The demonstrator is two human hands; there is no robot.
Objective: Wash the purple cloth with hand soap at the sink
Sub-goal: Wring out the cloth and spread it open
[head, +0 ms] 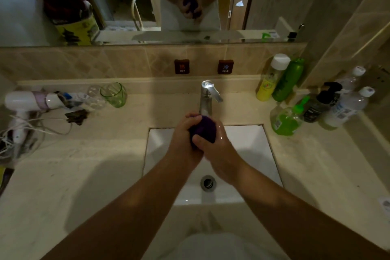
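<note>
I take the sink (249, 143) as my landmark: a white rectangular basin sunk into the pale stone bench (101, 175), which spreads out to both sides of it. Behind the sink stands the chrome tap (207, 95), and I cannot tell whether water is running from it. To the left of the sink, well apart, lie a white hair dryer (25, 101) and a green glass (114, 94). To the right of the sink, just off its rear corner, stands the green hand soap bottle (286, 120) among other bottles. Over the rear half of the sink, right below the tap's spout, my hands are pressed together around the purple cloth (203, 129): the left hand (185, 135) curls over it from one side, and the right hand (213, 148) wraps it from the other, thumb across the front. The cloth is balled into a small wad, with only its top showing between the hands. I judge it soft, light and probably wet, so slippery once soaped; it should be held by squeezing the whole bundle between both palms, not by an edge, and kept over the sink.
</note>
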